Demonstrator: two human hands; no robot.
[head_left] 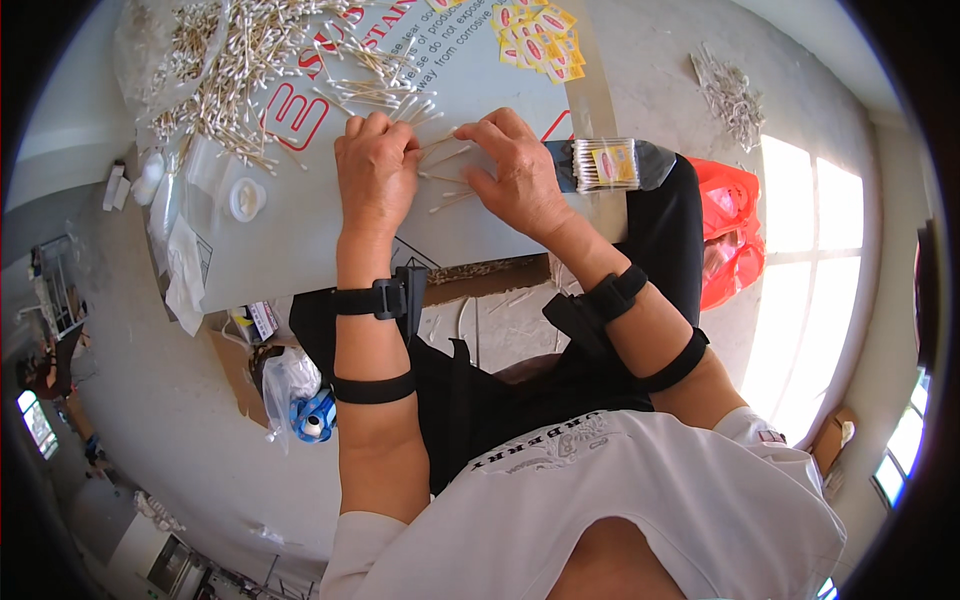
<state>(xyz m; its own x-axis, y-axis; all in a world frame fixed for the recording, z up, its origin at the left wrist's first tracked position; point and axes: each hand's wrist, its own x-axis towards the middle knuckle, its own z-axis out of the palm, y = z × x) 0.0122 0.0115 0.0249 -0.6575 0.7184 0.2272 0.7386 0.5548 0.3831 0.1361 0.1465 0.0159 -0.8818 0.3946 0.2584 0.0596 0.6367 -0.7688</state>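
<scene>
Over the table, my left hand (376, 168) has its fingers curled, with the thumb and forefinger closed at one end of a cotton swab (438, 142). My right hand (522, 172) faces it, its forefinger at the swab's other end and its thumb held apart. Between the hands a few loose cotton swabs (446, 178) lie on the tabletop. A large heap of cotton swabs (235, 70) spreads beyond my left hand. To the right of my right hand sits a clear pack of swabs (606, 164) with a yellow label.
Yellow printed labels (540, 42) are piled at the table's far right. A small round white container (246, 199) stands left of my left hand. Red plastic bags (728, 230) are beyond the table's right edge. A cardboard box (238, 372) with bags is on the floor, lower left.
</scene>
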